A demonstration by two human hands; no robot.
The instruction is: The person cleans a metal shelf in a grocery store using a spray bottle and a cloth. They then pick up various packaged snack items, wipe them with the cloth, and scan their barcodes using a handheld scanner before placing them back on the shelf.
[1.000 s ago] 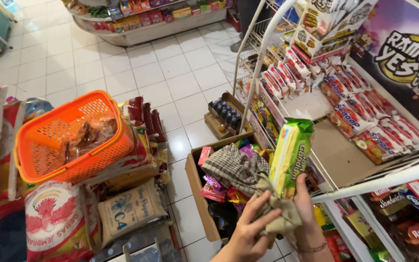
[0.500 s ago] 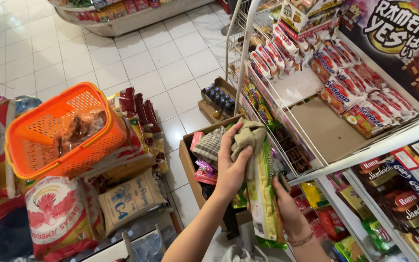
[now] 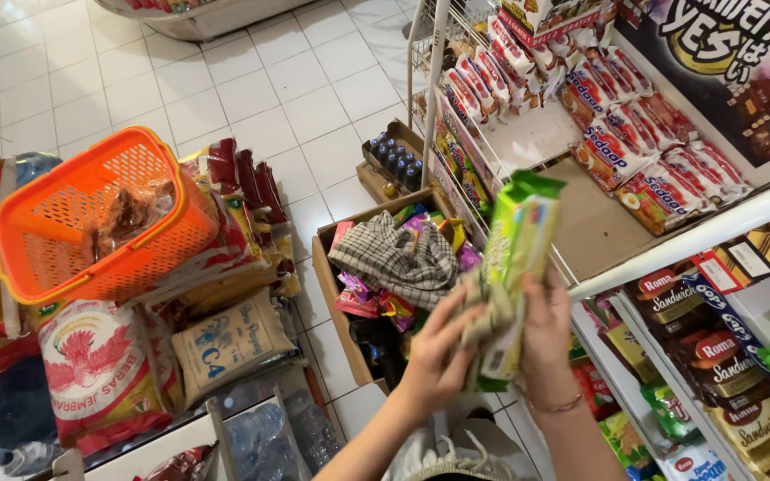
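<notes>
Right hand (image 3: 547,343) clamped round long glossy green snack pack (image 3: 517,258), upright. Left hand (image 3: 434,356) fingers closed on crumpled greyish cloth (image 3: 485,312) against pack. Cardboard box (image 3: 336,294) below, checked fabric (image 3: 396,258) inside.

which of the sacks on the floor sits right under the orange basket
The red and white sack with the bird emblem; the tan sack lies further right, beside it.

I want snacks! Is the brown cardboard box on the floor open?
Open: the brown cardboard box shows a checked cloth and colourful packets inside.
</notes>
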